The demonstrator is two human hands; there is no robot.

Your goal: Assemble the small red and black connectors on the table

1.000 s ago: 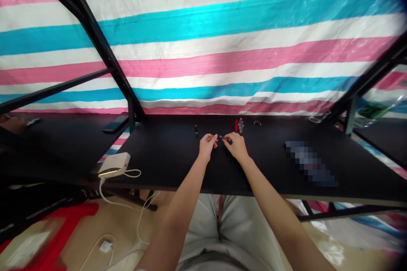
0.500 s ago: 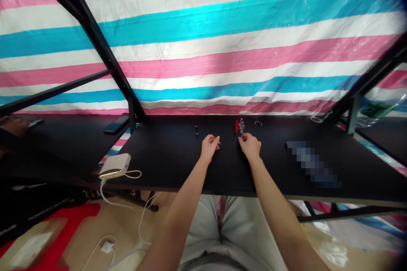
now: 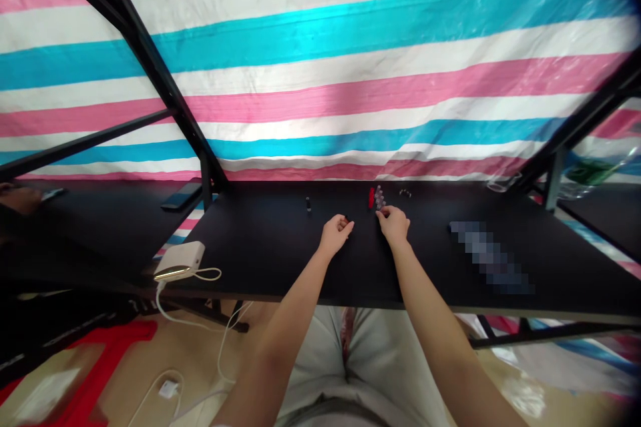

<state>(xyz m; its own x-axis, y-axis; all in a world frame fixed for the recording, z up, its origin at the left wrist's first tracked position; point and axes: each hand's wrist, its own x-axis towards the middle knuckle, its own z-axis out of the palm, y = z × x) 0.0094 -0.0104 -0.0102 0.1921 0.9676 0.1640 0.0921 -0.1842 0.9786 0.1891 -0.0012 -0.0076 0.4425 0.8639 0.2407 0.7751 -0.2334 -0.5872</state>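
Observation:
My left hand [image 3: 336,233] hovers over the middle of the black table, fingers curled in a pinch. A small dark piece shows at its fingertips, too small to name. To the right, my right hand [image 3: 395,224] has thumb and forefinger together at the near end of a row of small clear pieces [image 3: 379,196]. What lies between those fingers is hidden. A small red object [image 3: 371,198] lies beside the clear row. Farther left on the tabletop is a small black-and-clear piece [image 3: 308,205], and tiny clear bits [image 3: 405,193] lie behind my right hand.
A white box with a cable [image 3: 181,259] sits at the table's left edge. A blurred-out flat object [image 3: 488,257] lies to the right. Black frame posts [image 3: 187,113] flank the table. On the neighbouring left table, another person's hand [image 3: 23,199] is near a dark phone-like slab [image 3: 181,195].
My left hand has moved slightly right, closer to my right hand, and turned a little. My right hand has shifted slightly up toward the clear pieces.

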